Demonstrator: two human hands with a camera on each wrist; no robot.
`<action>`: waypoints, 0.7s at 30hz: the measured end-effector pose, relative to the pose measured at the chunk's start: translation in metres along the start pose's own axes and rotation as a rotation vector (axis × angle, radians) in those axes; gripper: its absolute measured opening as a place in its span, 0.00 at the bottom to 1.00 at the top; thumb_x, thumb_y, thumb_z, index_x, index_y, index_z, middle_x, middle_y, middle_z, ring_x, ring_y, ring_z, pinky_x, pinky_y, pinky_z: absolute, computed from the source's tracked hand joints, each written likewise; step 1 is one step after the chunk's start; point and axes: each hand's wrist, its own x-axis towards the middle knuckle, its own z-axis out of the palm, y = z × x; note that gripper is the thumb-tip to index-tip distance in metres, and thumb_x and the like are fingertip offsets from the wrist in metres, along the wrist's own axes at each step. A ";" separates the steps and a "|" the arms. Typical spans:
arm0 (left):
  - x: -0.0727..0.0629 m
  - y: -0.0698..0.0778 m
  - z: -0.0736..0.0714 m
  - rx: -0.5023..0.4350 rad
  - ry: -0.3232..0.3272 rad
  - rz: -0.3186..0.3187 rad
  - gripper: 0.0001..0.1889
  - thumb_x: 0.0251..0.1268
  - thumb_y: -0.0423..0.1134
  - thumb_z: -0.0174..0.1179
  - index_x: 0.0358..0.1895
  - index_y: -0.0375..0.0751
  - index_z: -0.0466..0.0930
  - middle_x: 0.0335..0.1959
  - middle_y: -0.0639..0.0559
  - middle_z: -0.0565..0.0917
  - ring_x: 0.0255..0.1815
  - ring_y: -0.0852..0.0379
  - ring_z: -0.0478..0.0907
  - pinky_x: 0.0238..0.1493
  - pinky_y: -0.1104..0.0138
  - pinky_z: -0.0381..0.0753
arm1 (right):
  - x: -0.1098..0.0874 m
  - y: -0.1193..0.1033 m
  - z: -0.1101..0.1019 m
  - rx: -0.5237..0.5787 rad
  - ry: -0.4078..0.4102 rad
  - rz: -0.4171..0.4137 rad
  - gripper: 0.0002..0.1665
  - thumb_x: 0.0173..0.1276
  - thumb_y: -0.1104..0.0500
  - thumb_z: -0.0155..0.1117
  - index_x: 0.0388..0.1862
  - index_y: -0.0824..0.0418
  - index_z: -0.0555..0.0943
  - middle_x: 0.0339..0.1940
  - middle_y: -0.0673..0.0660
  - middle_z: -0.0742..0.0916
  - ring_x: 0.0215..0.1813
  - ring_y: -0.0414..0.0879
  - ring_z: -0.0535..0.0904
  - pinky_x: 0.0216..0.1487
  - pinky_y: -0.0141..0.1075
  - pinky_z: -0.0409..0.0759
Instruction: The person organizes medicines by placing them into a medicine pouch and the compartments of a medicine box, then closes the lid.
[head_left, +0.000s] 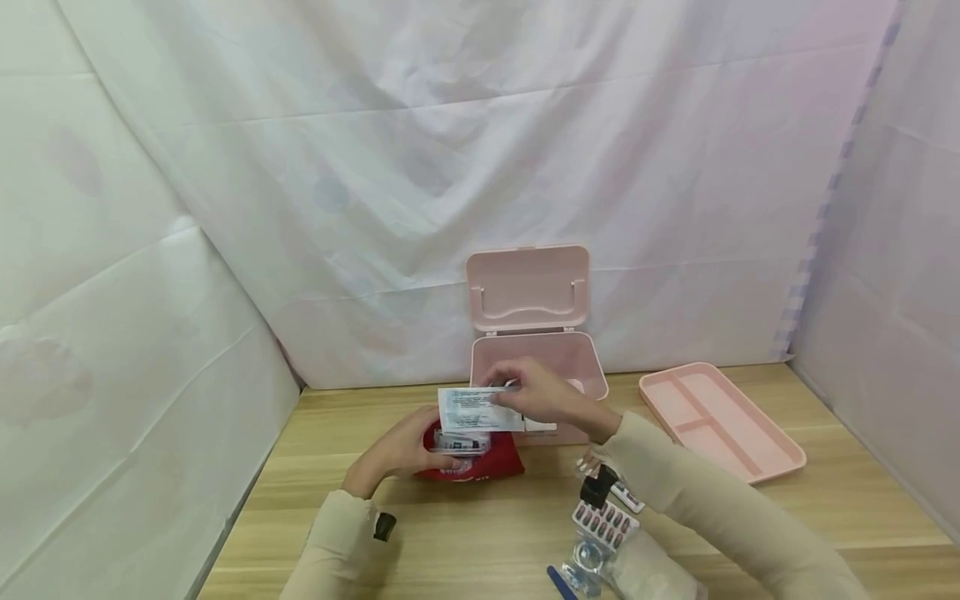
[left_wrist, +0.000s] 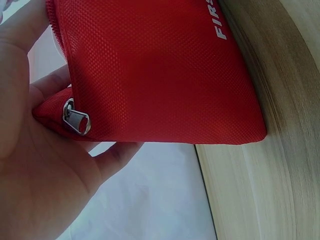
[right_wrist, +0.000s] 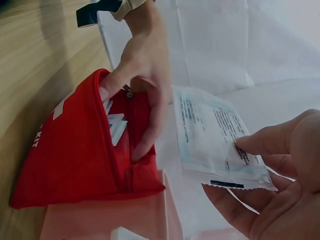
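My left hand (head_left: 405,446) grips the mouth of a red zippered first aid pouch (right_wrist: 70,155) standing on the table. In the right wrist view, the thumb lies at one rim and the fingers reach the other side, with the mouth spread. Small white packets (right_wrist: 117,127) show inside. A metal zipper pull (left_wrist: 76,119) hangs at the pouch's end beside the left palm. Above and beside the pouch, my right hand (head_left: 540,392) pinches a flat white sealed packet (right_wrist: 210,135) with printed text between thumb and fingers. What lies deeper in the pouch is hidden.
Behind the hands stands a pink box with its lid (head_left: 528,287) raised. A pink divided tray (head_left: 697,408) lies at the right. Near the right forearm are a capsule blister pack (head_left: 604,525), a wrapped beige roll (head_left: 648,568) and a blue stick (head_left: 559,582).
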 end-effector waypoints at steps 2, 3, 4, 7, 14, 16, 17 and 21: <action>0.000 -0.001 0.000 -0.049 -0.004 0.011 0.38 0.48 0.48 0.78 0.65 0.51 0.72 0.57 0.57 0.80 0.57 0.58 0.77 0.62 0.57 0.76 | 0.003 0.000 0.008 0.014 0.020 -0.008 0.09 0.64 0.67 0.66 0.42 0.59 0.85 0.36 0.50 0.87 0.40 0.41 0.81 0.46 0.36 0.80; 0.000 -0.001 0.001 -0.072 -0.009 0.012 0.38 0.48 0.47 0.79 0.65 0.52 0.72 0.57 0.58 0.80 0.56 0.58 0.78 0.62 0.57 0.76 | 0.004 -0.001 0.011 0.027 0.026 -0.010 0.09 0.64 0.68 0.66 0.42 0.59 0.85 0.35 0.51 0.87 0.41 0.41 0.81 0.48 0.37 0.80; 0.000 -0.001 0.001 -0.092 -0.010 0.010 0.38 0.48 0.46 0.79 0.65 0.52 0.71 0.57 0.59 0.81 0.56 0.59 0.78 0.62 0.58 0.77 | 0.005 0.000 0.015 0.042 0.030 -0.009 0.08 0.64 0.68 0.65 0.41 0.60 0.85 0.35 0.51 0.87 0.40 0.41 0.81 0.48 0.37 0.80; -0.001 -0.001 0.001 -0.113 -0.012 0.008 0.38 0.48 0.44 0.79 0.65 0.50 0.72 0.57 0.57 0.81 0.55 0.58 0.79 0.61 0.57 0.77 | 0.006 0.001 0.026 0.079 0.032 -0.003 0.06 0.66 0.69 0.64 0.39 0.60 0.83 0.33 0.52 0.86 0.38 0.41 0.80 0.46 0.35 0.80; -0.002 0.000 0.000 -0.115 -0.017 -0.007 0.38 0.47 0.45 0.79 0.64 0.48 0.72 0.55 0.57 0.82 0.54 0.58 0.79 0.61 0.58 0.78 | 0.005 0.007 0.042 0.033 0.035 -0.041 0.05 0.65 0.70 0.64 0.34 0.61 0.80 0.32 0.54 0.86 0.34 0.40 0.79 0.39 0.31 0.79; -0.001 0.000 0.000 -0.126 -0.024 -0.014 0.39 0.46 0.45 0.79 0.64 0.48 0.71 0.55 0.58 0.82 0.54 0.59 0.80 0.61 0.59 0.78 | 0.003 0.008 0.044 -0.011 0.042 -0.065 0.06 0.65 0.70 0.64 0.33 0.61 0.79 0.30 0.53 0.86 0.33 0.39 0.78 0.37 0.30 0.79; -0.001 0.000 0.000 -0.126 -0.024 -0.014 0.38 0.47 0.46 0.79 0.63 0.48 0.71 0.54 0.58 0.82 0.53 0.59 0.80 0.61 0.59 0.78 | 0.003 0.009 0.045 -0.032 0.043 -0.076 0.06 0.65 0.70 0.64 0.32 0.60 0.78 0.30 0.53 0.86 0.32 0.39 0.77 0.36 0.30 0.78; -0.001 -0.001 -0.001 -0.093 -0.014 0.002 0.35 0.48 0.47 0.79 0.61 0.47 0.74 0.52 0.57 0.83 0.52 0.58 0.80 0.58 0.58 0.79 | 0.000 0.010 0.047 -0.189 0.053 -0.143 0.08 0.65 0.69 0.64 0.32 0.58 0.76 0.29 0.49 0.84 0.31 0.38 0.76 0.34 0.30 0.78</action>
